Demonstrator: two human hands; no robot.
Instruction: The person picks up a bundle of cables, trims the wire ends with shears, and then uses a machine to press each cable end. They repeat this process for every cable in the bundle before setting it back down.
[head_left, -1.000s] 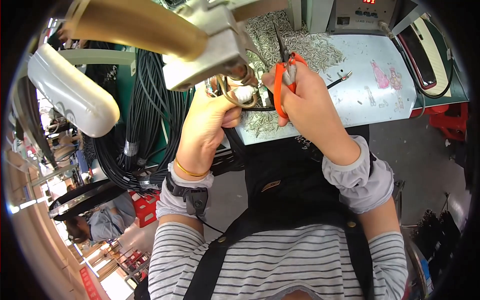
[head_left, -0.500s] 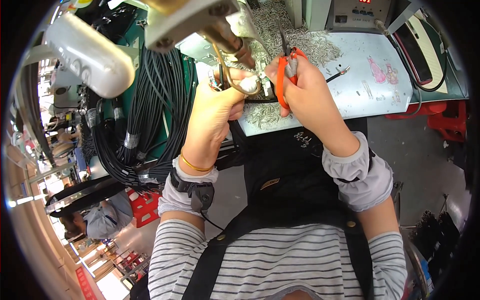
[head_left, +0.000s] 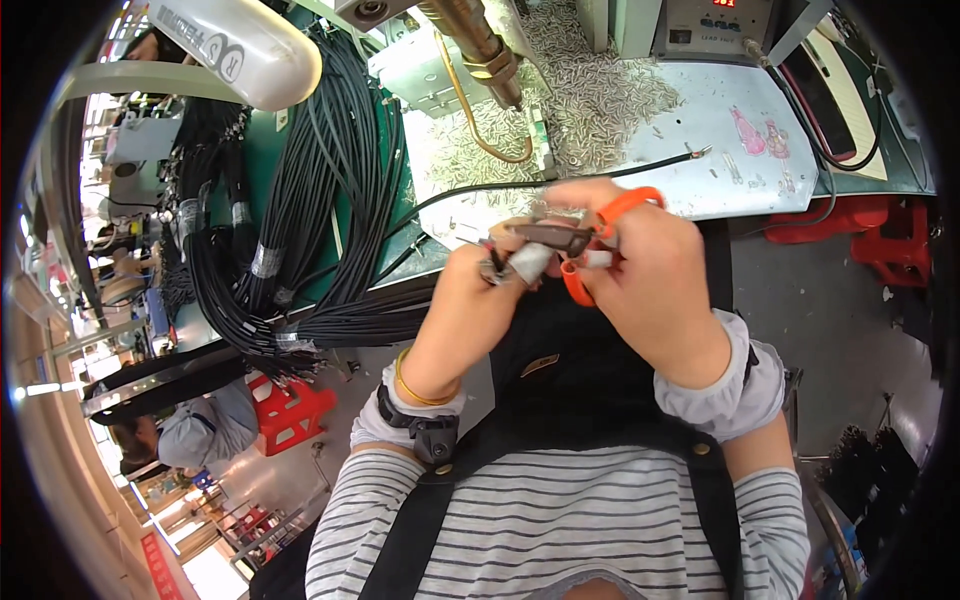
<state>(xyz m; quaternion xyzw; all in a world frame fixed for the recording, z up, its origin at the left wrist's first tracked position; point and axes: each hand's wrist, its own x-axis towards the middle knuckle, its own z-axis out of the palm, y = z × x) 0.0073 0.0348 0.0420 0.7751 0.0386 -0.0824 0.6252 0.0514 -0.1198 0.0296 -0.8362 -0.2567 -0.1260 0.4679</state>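
Both hands meet in front of the bench's near edge. My left hand (head_left: 475, 310) is closed, with small dark wire ends of what looks like a cable (head_left: 490, 268) poking out between its fingers. Its thumb wears a white wrap (head_left: 530, 262). From the right, my right hand (head_left: 660, 280) grips orange-handled scissors (head_left: 628, 204), whose dark blades point left across the left fingertips. What lies between the blades is hidden. Just beyond the hands, a black cable (head_left: 480, 187) stretches over the metal plate, its stripped end to the right.
A machine with a brass-coloured vertical tip (head_left: 497, 75) stands over the plate (head_left: 740, 190), amid many small silver pieces (head_left: 600, 110). Bundles of black cables (head_left: 315, 170) lie left. A control box (head_left: 715, 30) sits at the back right. Red stools (head_left: 290, 412) stand on the floor.
Both hands have come back from under the machine toward my body. The scissors have turned from pointing away to pointing left, and the black cable on the plate is now uncovered.
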